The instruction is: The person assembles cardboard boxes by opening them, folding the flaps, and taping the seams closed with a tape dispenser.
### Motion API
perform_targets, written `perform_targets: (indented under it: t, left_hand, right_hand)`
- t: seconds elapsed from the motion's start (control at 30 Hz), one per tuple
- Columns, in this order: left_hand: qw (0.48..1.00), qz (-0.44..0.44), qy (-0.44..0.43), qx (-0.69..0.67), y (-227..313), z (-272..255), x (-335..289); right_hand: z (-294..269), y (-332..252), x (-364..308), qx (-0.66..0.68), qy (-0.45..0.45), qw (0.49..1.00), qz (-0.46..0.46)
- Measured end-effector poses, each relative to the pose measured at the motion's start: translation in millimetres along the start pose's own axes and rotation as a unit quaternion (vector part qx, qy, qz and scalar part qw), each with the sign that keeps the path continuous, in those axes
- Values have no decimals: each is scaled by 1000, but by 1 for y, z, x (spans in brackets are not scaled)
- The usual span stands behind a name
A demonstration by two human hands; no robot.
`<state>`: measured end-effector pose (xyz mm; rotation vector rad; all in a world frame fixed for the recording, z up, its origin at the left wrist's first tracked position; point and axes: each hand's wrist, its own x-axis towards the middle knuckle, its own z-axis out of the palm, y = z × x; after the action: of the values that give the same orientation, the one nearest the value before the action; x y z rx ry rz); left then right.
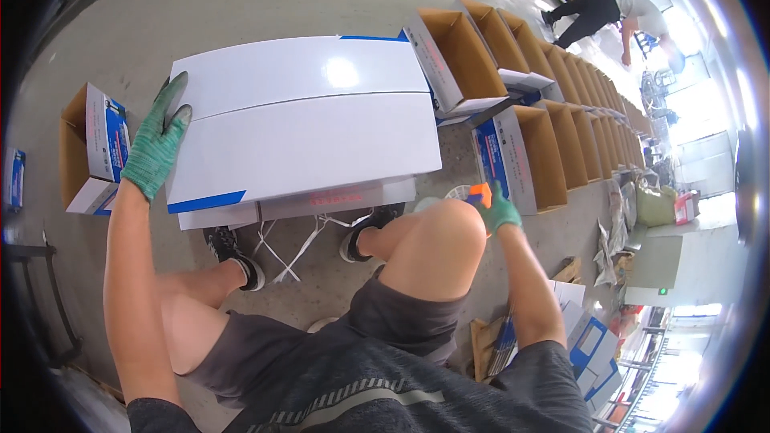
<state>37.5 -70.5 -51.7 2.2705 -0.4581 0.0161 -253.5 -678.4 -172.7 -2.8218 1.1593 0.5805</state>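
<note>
Heathered shirt, knit-gloved left hand, glossy carton

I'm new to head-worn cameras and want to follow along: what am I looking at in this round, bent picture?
No machine here: it is a person's view from a wide camera on their head, looking down, so straight edges curve near the rim. Both hands wear green gloves. The left hand rests at the left edge of a large white box, whose two top flaps meet along a seam. The right hand, beside the knee, holds an orange tool; its exact kind is hard to tell. Rows of open boxes stand on the grey floor to the right. Another person bends over farther off.
</note>
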Motion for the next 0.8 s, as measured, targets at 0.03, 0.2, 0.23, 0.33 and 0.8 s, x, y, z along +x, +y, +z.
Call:
perform_targets:
  t: [0.03, 0.2, 0.23, 0.33, 0.8]
  left_hand:
    - [1000, -6, -3, -1, 0, 0, 0]
    - [999, -14, 17, -40, -2, 1, -2]
    - [999, 1, 14, -42, -2, 1, -2]
    - [999, 11, 20, -38, -3, 0, -2]
    - [997, -5, 20, -72, 4, -2, -6]
  right_hand:
    - [28, 7, 7, 5, -22, 999, 22]
    - [121, 1, 38, 464, -6, 882, 82]
    - [113, -3, 40, 587, -15, 800, 120]
    - [28, -31, 34, 411, 220, 878, -109]
    - [-283, -341, -89, 241, -195, 805, -507]
